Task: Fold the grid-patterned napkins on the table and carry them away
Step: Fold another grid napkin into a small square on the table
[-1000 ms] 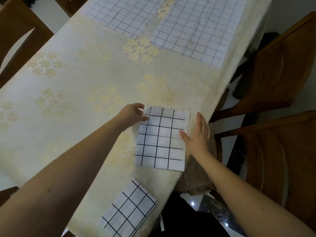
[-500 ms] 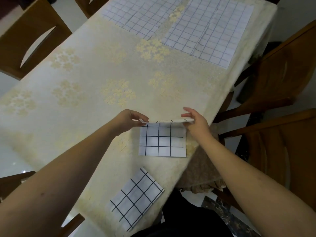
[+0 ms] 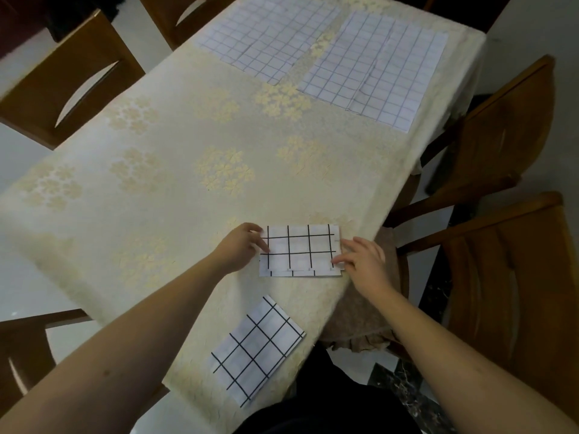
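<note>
A white napkin with a black grid [image 3: 300, 250] lies folded in half near the table's right edge. My left hand [image 3: 241, 249] pinches its left edge, and my right hand [image 3: 360, 258] pinches its lower right corner. The folded-over top layer stops just short of the near edge. A second folded grid napkin [image 3: 257, 349] rests at an angle near the table's front edge. Two unfolded napkins with finer grids lie flat at the far end, one on the left [image 3: 269, 36] and one on the right [image 3: 376, 67].
The table [image 3: 156, 158] wears a cream floral cloth. Wooden chairs stand on the right [image 3: 501, 136] [image 3: 517, 277], at the far left [image 3: 62, 79], and at the near left [image 3: 22, 349]. A brown cushion [image 3: 366, 308] sits by the right edge.
Both hands lifted the napkin's far edge and brought it down toward me, halving the napkin. They now hold its left and right sides.
</note>
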The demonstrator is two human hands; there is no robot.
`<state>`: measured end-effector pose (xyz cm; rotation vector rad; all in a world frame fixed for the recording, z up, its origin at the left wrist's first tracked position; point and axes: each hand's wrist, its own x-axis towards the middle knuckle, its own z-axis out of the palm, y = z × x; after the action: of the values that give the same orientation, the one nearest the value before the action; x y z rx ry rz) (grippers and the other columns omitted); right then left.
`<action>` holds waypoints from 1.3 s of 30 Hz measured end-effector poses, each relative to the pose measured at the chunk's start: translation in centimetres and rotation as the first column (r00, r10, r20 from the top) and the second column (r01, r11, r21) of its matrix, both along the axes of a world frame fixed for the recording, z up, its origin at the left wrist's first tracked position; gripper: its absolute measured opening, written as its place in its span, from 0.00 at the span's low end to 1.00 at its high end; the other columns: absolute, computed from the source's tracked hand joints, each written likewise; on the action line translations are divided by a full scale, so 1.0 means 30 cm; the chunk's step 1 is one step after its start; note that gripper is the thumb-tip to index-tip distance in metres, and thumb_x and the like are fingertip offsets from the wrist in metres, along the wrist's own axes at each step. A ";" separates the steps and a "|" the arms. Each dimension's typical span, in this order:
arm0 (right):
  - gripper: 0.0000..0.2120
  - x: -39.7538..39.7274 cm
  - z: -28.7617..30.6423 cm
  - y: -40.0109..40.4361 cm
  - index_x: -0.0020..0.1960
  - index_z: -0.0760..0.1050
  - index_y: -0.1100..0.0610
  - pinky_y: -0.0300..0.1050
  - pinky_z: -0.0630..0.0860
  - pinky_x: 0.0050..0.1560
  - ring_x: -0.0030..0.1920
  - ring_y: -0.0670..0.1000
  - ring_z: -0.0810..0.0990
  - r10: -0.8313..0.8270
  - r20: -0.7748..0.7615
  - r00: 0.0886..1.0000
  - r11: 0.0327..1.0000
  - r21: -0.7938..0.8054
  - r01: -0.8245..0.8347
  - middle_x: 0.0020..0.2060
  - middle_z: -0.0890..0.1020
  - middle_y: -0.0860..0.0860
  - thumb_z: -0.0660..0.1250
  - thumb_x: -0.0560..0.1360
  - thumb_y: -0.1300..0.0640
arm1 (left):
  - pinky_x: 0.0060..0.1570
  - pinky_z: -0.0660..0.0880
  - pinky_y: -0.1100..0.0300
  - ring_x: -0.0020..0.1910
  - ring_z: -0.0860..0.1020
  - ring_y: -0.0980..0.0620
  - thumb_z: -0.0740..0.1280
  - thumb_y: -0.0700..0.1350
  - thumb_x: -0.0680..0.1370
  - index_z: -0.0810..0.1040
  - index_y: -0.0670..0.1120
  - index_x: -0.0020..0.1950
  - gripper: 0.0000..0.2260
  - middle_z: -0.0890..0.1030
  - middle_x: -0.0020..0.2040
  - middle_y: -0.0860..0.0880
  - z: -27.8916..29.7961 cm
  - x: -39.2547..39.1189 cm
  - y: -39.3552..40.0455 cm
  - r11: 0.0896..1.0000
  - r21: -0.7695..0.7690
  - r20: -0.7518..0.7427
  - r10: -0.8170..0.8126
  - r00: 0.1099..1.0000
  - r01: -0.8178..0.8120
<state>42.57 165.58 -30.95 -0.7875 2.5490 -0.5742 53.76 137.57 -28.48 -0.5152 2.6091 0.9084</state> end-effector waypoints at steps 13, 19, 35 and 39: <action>0.16 -0.047 0.004 -0.099 0.68 0.73 0.50 0.50 0.63 0.66 0.65 0.54 0.70 -0.201 0.082 0.976 0.962 -0.174 0.213 0.65 0.76 0.51 0.62 0.81 0.55 | 0.55 0.73 0.55 0.56 0.75 0.43 0.75 0.45 0.73 0.74 0.42 0.62 0.21 0.71 0.62 0.42 -0.081 -0.065 0.062 0.884 -0.023 0.112 0.466 0.878 -0.467; 0.20 -0.133 0.015 -0.207 0.70 0.70 0.46 0.48 0.59 0.65 0.67 0.53 0.66 -0.010 0.079 0.997 1.000 0.002 0.010 0.64 0.75 0.48 0.64 0.78 0.45 | 0.49 0.71 0.59 0.49 0.75 0.45 0.75 0.44 0.73 0.76 0.42 0.56 0.16 0.69 0.59 0.43 -0.088 -0.060 0.064 0.891 -0.016 0.117 0.451 0.885 -0.453; 0.09 -0.195 0.087 -0.321 0.49 0.81 0.51 0.43 0.72 0.46 0.48 0.49 0.78 0.207 0.267 0.941 0.971 0.059 -0.230 0.46 0.81 0.47 0.73 0.72 0.48 | 0.34 0.67 0.62 0.32 0.71 0.55 0.67 0.51 0.79 0.71 0.51 0.37 0.12 0.73 0.32 0.54 -0.032 0.019 0.050 0.872 0.260 -0.007 0.430 0.903 -0.414; 0.06 -0.199 0.116 -0.263 0.44 0.82 0.51 0.39 0.72 0.43 0.45 0.45 0.78 0.085 0.317 0.945 0.996 -0.021 -0.082 0.42 0.82 0.44 0.73 0.73 0.49 | 0.43 0.81 0.57 0.44 0.84 0.50 0.67 0.49 0.79 0.79 0.45 0.49 0.07 0.85 0.43 0.48 0.009 0.055 0.056 0.681 0.515 0.092 0.559 0.824 -0.520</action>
<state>36.60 157.70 -27.46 -0.7357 2.2097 -0.6286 55.41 139.26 -28.22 -1.1396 2.1201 1.7839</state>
